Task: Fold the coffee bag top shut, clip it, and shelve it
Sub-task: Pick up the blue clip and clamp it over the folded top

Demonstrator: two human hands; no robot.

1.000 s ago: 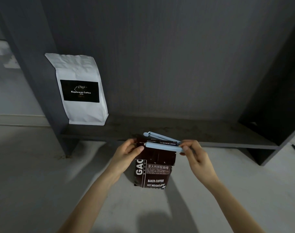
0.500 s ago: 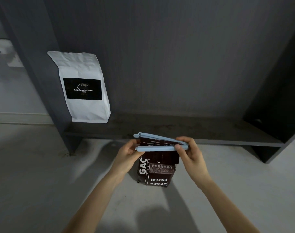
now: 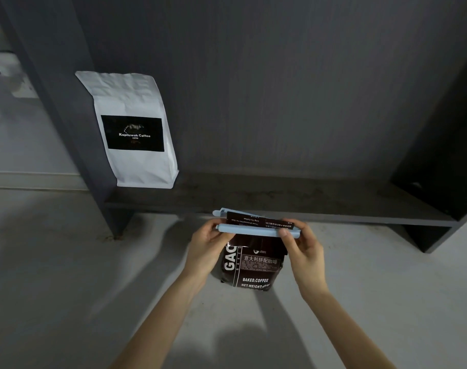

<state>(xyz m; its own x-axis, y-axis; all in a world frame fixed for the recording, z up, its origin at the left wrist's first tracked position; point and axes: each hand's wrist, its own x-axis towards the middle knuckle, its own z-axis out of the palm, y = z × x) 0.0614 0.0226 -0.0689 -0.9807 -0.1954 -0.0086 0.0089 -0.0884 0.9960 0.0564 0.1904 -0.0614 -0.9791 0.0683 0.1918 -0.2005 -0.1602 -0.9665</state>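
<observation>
A dark brown coffee bag (image 3: 253,265) with white lettering stands on the pale floor in front of the shelf. Its folded top strip (image 3: 259,222) sits between the two arms of a light blue bag clip (image 3: 249,231). My left hand (image 3: 209,246) holds the bag's upper left side and the clip's hinge end. My right hand (image 3: 303,246) pinches the clip's right end with thumb and fingers. The clip's arms lie close together on the right and spread apart at the left.
A white coffee bag (image 3: 136,129) with a black label stands at the left end of the dark low shelf (image 3: 320,206), against the upright panel (image 3: 64,102). Another upright closes the shelf on the right. Pale floor surrounds the bag.
The clip has slid left over the folded top, which now shows between the arms. My right hand has moved to the clip's right end and the arms have come closer there.
</observation>
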